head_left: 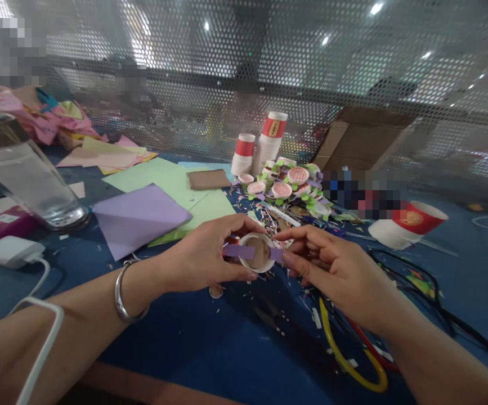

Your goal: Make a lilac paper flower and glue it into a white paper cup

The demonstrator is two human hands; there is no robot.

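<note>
Mesh (176,95) veils background; left grip (204,247) clasps cup (262,268), right grip (331,264) pinches half-hidden purple tab (276,255).

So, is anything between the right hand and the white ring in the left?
Nothing visible. The left hand holds the white ring from the other side, and the right hand has its thumb at the purple strip sticking out toward it. The scraps lie below, not between them.
</note>
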